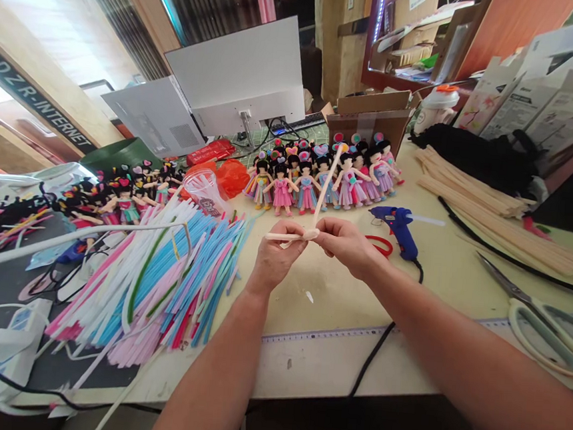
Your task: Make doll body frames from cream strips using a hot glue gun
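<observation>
"From my remote seat I need the left edge first. What do you have?"

"At eight o'clock from the hands I see a white power strip (pixel 14 345), and just past nine a crowd of black-haired dolls (pixel 130 201). Nearer in, between eight and nine, I have a thick pile of pink, white and blue pipe cleaners (pixel 160 277)."

"And the fingers?"

"The left hand (pixel 273 261) has its thumb and fingertips closed on a beige pipe cleaner (pixel 326 186). I find that stem mid-view, raised over the yellow tabletop (pixel 441 282): one length points just past twelve, another toward nine, and they meet in a small lump between the hands. Behind, at twelve, stands a row of dolls in pastel skirts (pixel 306 188). The right hand (pixel 347 244) pinches at the lump, thumb against fingers, with no gap that I can make out."

"Farther right?"

"At three I see a blue glue gun (pixel 402 228), with a red ring (pixel 390 249) just beside it. Between two and three lies a bundle of beige strips (pixel 474 184). Past three, I get cream-handled scissors (pixel 522 299), blades toward ten."
</observation>
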Available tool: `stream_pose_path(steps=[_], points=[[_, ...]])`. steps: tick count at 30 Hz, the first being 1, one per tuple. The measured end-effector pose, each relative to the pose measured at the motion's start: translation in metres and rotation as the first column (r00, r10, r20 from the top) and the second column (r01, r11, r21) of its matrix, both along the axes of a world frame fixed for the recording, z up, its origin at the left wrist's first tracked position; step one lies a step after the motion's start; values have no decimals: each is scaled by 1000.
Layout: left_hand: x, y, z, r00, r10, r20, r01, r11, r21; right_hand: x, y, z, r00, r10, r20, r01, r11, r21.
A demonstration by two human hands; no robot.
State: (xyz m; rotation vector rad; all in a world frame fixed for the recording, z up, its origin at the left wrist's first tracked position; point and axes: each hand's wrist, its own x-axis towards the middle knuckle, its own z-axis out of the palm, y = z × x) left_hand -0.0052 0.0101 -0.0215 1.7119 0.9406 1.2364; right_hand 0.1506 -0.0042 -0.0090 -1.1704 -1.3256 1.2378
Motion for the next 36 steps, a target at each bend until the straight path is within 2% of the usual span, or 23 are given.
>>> stream_pose_path(steps=[4, 7, 12, 16, 20, 28, 36], points=[[1, 0, 0, 999, 36, -20, -36, 999, 17, 0, 1, -3, 999, -30, 37, 28, 998, 65], [3, 0, 0, 997, 79, 7, -78, 996, -33, 1, 1, -4, 994, -70, 80, 52, 977, 206], [5, 1, 2, 978, 150, 141, -116, 968, -224, 2, 0, -4, 944, -261, 201, 144, 877, 459], [4, 1, 4, 986, 62, 155, 8, 911, -413, 2, -3, -2, 914, -311, 260, 109, 807, 581], [3, 1, 6, 979, 20, 204, 94, 839, -536, 3, -3, -1, 903, -309, 299, 76, 798, 597], [2, -2, 8, 942, -71, 327, 251, 796, -551, 5, -3, -1, 890, -322, 322, 58, 780, 623], [3, -4, 9, 955, -11, 297, 198, 769, -608, 0, -6, -3, 886, -258, 385, -55, 766, 640]])
